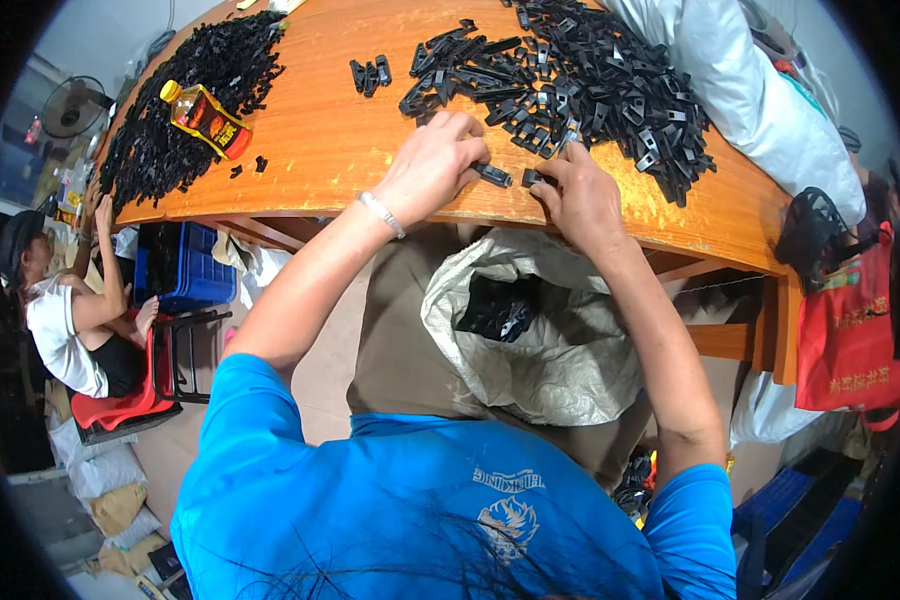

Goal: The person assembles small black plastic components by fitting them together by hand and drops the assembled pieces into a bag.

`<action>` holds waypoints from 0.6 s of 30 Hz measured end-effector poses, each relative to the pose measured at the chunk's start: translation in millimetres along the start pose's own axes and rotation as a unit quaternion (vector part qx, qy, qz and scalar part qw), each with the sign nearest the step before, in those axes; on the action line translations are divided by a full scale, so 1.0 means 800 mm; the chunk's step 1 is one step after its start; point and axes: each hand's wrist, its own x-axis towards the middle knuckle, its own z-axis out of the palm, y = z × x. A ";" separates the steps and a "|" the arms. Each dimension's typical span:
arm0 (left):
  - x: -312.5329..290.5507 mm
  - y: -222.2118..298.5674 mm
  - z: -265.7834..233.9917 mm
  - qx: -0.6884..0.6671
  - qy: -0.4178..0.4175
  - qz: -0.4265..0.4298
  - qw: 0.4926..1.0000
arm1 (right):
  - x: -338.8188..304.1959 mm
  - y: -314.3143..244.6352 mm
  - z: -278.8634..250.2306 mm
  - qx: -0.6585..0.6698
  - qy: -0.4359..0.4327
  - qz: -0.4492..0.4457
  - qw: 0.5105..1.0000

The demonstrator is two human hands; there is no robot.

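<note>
At the table's near edge, my left hand [435, 160] is closed on a black oblong plastic piece [493, 175] that sticks out past its fingers. Just right of it, my right hand [582, 195] pinches a smaller black plastic piece [533, 179]; a narrow gap separates the two. Beyond my hands spreads a large pile of black plastic pieces [610, 75], some with square holes. A few similar pieces [370, 75] stand in a small group left of that pile. Below the edge, an open whitish woven sack [580, 370] sits at my lap with black pieces inside.
A heap of small black parts [225, 70] covers the table's left, with a yellow-capped bottle [206, 120] lying on it. A white sack [740, 95] lies along the right edge, above a red bag [850, 330]. Another person [75, 310] sits at the far left beside a blue crate [185, 265].
</note>
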 end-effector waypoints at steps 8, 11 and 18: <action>-0.038 -0.011 0.016 -0.085 0.057 -0.117 0.988 | 0.013 -0.024 0.027 0.105 0.034 -0.049 0.993; -0.039 -0.014 0.023 -0.110 0.084 -0.110 0.984 | 0.019 -0.019 0.030 0.091 0.022 -0.039 0.995; -0.033 -0.004 0.028 -0.128 0.090 -0.115 0.981 | 0.037 -0.013 0.040 0.078 0.007 -0.125 0.989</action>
